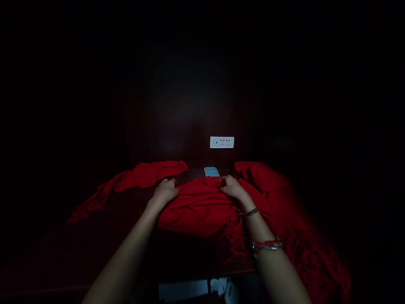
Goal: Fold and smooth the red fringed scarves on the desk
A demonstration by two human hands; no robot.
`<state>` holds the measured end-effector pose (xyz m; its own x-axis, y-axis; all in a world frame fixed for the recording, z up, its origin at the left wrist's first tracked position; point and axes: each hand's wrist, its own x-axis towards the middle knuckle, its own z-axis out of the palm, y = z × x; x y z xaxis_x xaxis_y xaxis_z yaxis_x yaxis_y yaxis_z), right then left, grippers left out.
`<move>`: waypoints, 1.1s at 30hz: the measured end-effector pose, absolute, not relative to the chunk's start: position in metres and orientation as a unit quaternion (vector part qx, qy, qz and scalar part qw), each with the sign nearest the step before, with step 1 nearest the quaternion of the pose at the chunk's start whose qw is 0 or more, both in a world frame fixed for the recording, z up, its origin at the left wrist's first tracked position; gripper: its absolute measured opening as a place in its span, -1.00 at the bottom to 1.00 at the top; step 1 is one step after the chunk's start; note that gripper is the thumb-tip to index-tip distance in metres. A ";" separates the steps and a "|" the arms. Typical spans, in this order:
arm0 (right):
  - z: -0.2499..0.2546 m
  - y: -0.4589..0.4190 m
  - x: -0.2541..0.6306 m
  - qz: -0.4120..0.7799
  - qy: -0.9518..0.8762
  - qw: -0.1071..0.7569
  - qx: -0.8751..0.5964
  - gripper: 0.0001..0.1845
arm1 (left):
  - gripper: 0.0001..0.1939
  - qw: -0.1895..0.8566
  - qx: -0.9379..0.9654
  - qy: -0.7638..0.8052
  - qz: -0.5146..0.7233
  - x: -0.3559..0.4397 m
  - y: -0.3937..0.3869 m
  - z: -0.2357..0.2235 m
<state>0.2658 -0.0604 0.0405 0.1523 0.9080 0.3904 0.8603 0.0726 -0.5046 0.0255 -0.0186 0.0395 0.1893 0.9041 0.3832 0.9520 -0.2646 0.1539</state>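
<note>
A red fringed scarf [198, 211] lies in loose folds across the middle of the dark table. At its far left edge, my left hand [166, 190] is closed on the cloth with curled fingers. My right hand [232, 187] has its fingers closed on the scarf's far right part. Loose fringe from the scarf hangs beside my right wrist. Just beyond the cloth lies a phone [211, 172] with a lit screen, its near end partly covered by the scarf.
Another red fringed cloth [148, 174] stretches along the left. A larger red fringed cloth [278, 198] spreads on the right, past the table [104, 240] edge. A white wall socket [222, 142] sits at the back. Pale objects [183, 289] show below the front edge. Surroundings are very dark.
</note>
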 end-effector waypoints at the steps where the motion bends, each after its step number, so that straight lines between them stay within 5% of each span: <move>1: 0.040 -0.061 0.260 0.013 -0.653 0.355 -0.669 -0.59 | -0.69 0.089 -0.774 -0.584 -0.228 0.032 -0.018 0.036; 3: 0.036 -0.059 0.249 -0.034 -0.654 0.380 -0.653 -0.49 | -0.62 0.129 -0.779 -0.550 -0.271 0.045 -0.017 0.028; 6: 0.025 -0.052 0.237 -0.009 -0.665 0.322 -0.674 -0.43 | -0.60 0.057 -0.820 -0.528 -0.211 0.059 -0.010 0.014; 9: 0.015 -0.046 0.236 0.066 -0.671 0.222 -0.705 -0.64 | -0.73 -0.011 -0.846 -0.517 -0.131 0.057 -0.002 0.006; 12: 0.020 -0.047 0.247 0.072 -0.663 0.232 -0.708 -0.86 | -0.77 0.011 -0.822 -0.548 -0.153 0.040 0.001 0.012; 16: 0.039 -0.056 0.264 0.089 -0.666 0.289 -0.681 -0.71 | -0.76 0.048 -0.756 -0.615 -0.219 0.017 -0.001 0.032; 21: 0.031 -0.055 0.246 0.084 -0.715 0.299 -0.626 -0.74 | -0.74 -0.080 -0.864 -0.478 -0.137 0.021 -0.005 0.035; 27: 0.011 -0.043 0.222 0.037 -0.728 0.179 -0.661 -0.78 | -0.67 -0.039 -0.759 -0.641 -0.107 0.024 -0.003 0.017; 30: 0.026 -0.049 0.236 0.001 -0.687 0.240 -0.686 -0.81 | -0.68 -0.043 -0.758 -0.641 -0.112 0.016 -0.003 0.021; 33: 0.046 -0.064 0.266 -0.112 -0.549 0.408 -0.721 -0.70 | -0.73 0.032 -0.723 -0.644 -0.249 0.008 -0.006 0.035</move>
